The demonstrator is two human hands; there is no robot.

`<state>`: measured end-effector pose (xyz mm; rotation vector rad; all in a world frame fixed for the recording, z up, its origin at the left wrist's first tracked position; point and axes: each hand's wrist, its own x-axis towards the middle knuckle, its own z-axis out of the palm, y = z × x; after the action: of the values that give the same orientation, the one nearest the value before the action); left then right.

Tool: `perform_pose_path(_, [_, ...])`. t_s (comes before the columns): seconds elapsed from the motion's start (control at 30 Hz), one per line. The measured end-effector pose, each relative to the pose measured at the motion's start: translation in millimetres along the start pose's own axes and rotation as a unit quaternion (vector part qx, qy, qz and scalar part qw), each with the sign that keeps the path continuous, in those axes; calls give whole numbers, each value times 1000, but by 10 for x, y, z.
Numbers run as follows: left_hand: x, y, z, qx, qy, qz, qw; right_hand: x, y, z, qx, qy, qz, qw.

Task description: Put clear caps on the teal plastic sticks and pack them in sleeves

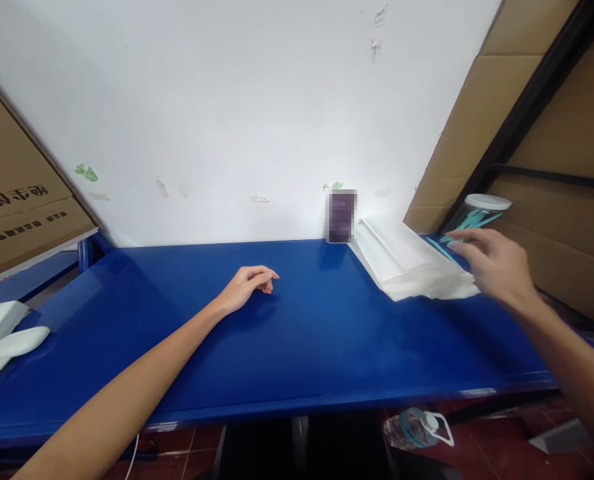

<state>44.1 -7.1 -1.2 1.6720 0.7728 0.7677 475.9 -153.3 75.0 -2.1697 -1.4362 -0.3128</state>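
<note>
My left hand point(247, 287) rests on the blue table point(297, 333) near its middle, fingers loosely curled under, holding nothing. My right hand point(491, 263) hovers at the right, fingers spread and stretched toward a clear jar with a white lid point(477, 213) that holds teal sticks. One teal stick point(439, 250) lies just under the fingertips. A stack of white folded cloth or paper point(407, 260) lies beside that hand, against the wall.
A small dark blurred card point(341, 217) leans on the white wall. Cardboard boxes stand at the left point(17, 207) and right point(551, 167). A white device point(7, 333) sits at the table's left end. A water bottle point(417, 427) lies on the floor below.
</note>
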Motion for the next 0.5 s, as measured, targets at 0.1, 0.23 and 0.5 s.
perform_pose_path(0.1, [-11, 2, 9, 23, -6, 18, 1000, 222, -196, 92, -38, -76, -57, 995])
perform_pose_path(0.23, [-36, -9, 0, 132, 7, 43, 990, 586, -287, 301, -90, -163, -48, 981])
perform_pose_path(0.5, [-81, -55, -135, 499, 9, 124, 858, 702, -435, 626, -162, -240, -21, 957])
